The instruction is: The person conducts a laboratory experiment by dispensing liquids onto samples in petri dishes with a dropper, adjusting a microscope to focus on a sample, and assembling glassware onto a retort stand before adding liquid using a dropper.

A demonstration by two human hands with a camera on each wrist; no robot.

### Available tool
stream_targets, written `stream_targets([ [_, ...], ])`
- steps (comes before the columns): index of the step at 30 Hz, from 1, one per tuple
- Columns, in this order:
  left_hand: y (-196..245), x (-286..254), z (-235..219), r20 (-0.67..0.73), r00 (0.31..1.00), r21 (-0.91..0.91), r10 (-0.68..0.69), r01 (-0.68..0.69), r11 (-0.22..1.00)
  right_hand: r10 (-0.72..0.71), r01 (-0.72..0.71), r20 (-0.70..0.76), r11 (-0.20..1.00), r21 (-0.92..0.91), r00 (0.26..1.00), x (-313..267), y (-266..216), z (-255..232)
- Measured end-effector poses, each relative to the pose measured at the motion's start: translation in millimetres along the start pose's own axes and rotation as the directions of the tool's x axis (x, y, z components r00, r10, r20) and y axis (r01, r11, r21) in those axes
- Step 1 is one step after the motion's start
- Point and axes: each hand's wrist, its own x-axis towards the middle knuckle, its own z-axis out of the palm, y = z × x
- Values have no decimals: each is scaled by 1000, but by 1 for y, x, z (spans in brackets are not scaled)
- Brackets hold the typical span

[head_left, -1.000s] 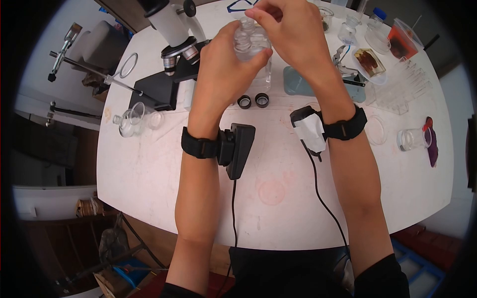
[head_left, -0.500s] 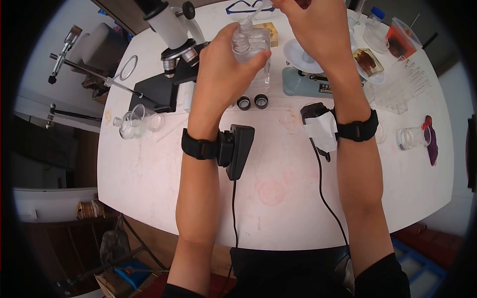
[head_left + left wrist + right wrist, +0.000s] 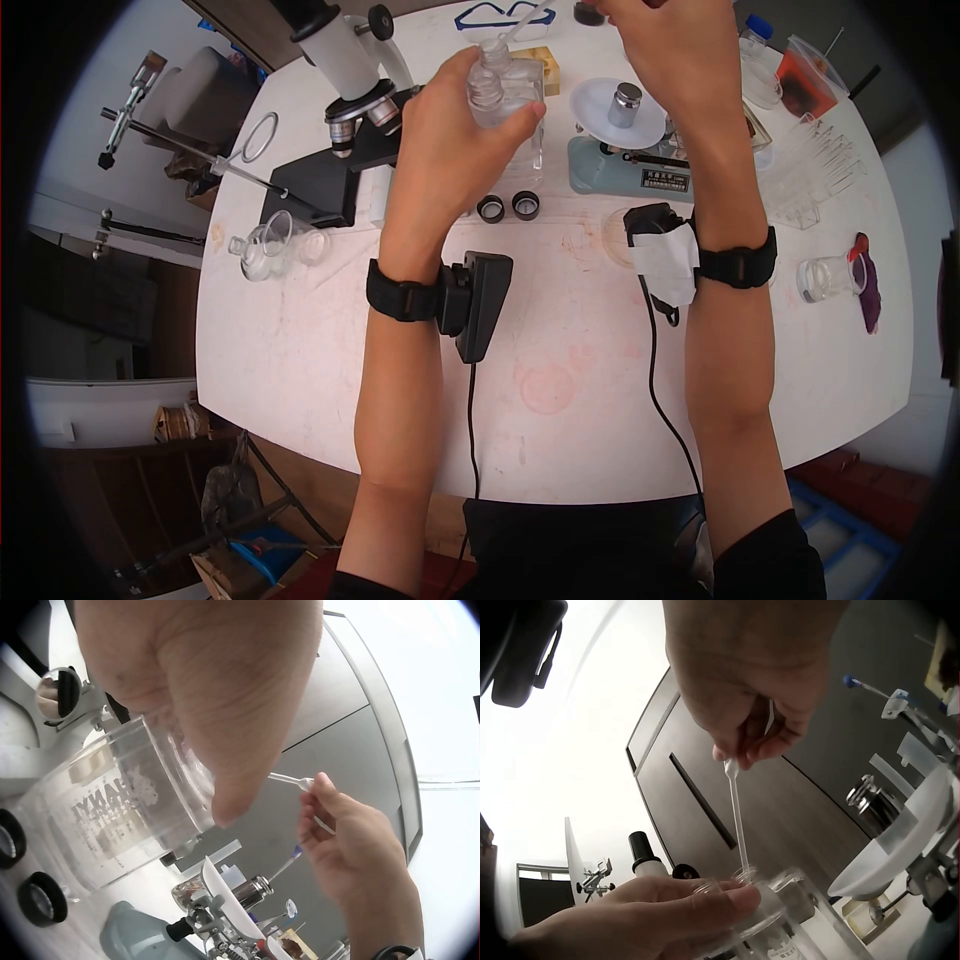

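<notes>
My left hand (image 3: 455,140) grips clear glass bottles (image 3: 488,88) side by side, with a clear square container (image 3: 105,817) bearing print close beneath. Raised at the right, my right hand (image 3: 690,55) pinches the bulb end of a clear plastic dropper (image 3: 737,810). The dropper's lower end is at the mouth of one bottle (image 3: 746,875); how deep it sits, I cannot tell. Two black caps (image 3: 490,208) lie on the table in front of the container.
A microscope (image 3: 345,65) stands behind left. Right of the bottles is a blue-green balance (image 3: 615,168) with a metal weight (image 3: 625,104) on its white pan. Glassware (image 3: 265,250) sits at the left, a beaker (image 3: 825,280) at the right.
My right hand has moved right, away from the bottle mouths, and the dropper now shows slanting between them. The balance pan and weight have come into view. My left hand has stayed in place.
</notes>
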Motion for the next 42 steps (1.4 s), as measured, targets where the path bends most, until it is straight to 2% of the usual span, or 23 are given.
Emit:
stream_targets([
  [4, 0, 0, -1, 6, 1000, -2, -4, 4, 1000, 9, -9, 4, 1000, 15, 1000, 2, 0, -5],
  [7, 0, 0, -1, 5, 1000, -3, 3, -3, 1000, -43, 42, 13, 999, 19, 999, 1, 1, -7],
  [13, 2, -1, -1, 7, 1000, 2, -13, 13, 1000, 37, -37, 11, 999, -20, 999, 5, 0, -9],
  [15, 1, -1, -1, -4, 1000, -5, 6, -6, 1000, -7, 6, 13, 997, 71, 1000, 3, 5, -10],
  [18, 2, -1, -1, 5, 1000, -13, -10, 10, 1000, 22, -22, 7, 994, 109, 1000, 4, 5, -11],
  [31, 0, 0, -1, 3, 1000, 14, 6, -6, 1000, 19, -18, -7, 998, 67, 1000, 6, 3, -18],
  [34, 1, 0, -1, 10, 1000, 6, -5, 5, 1000, 9, -6, -57, 998, 61, 998, 3, -3, -17],
  [36, 1, 0, -2, 15, 1000, 12, -13, 13, 1000, 103, -102, -44, 995, 24, 994, 3, -10, -20],
  [42, 1, 0, -1, 10, 1000, 7, -19, 19, 1000, 119, -119, -36, 993, 1, 992, 4, -12, -23],
])
